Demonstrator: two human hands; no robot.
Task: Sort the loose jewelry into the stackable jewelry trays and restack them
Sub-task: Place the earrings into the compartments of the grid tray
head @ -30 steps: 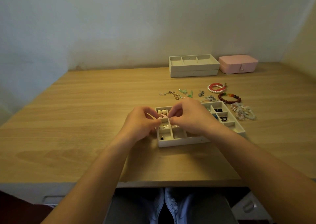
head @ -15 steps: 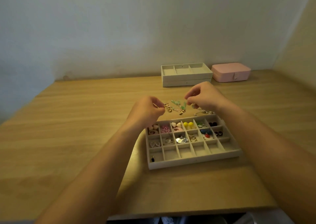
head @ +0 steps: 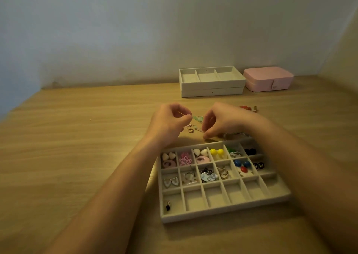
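While the tray (head: 193,213) sits nearest, your hands work apart just beyond.
Left hand (head: 170,122) pinches the green earring (head: 198,118) by its hook, likely to free it from the desk pile (head: 190,130); right hand (head: 220,122) curls close, grip unclear. Stacked trays (head: 212,88) wait behind.

Head view, sole camera: worn at head height, facing forward and down across the wooden table (head: 77,156) toward the far wall (head: 116,30); compartment tray (head: 222,212) close, near right; stacked trays (head: 212,90) far right.

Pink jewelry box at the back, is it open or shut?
Shut: on the pink jewelry box, the lid sits flat on the base.
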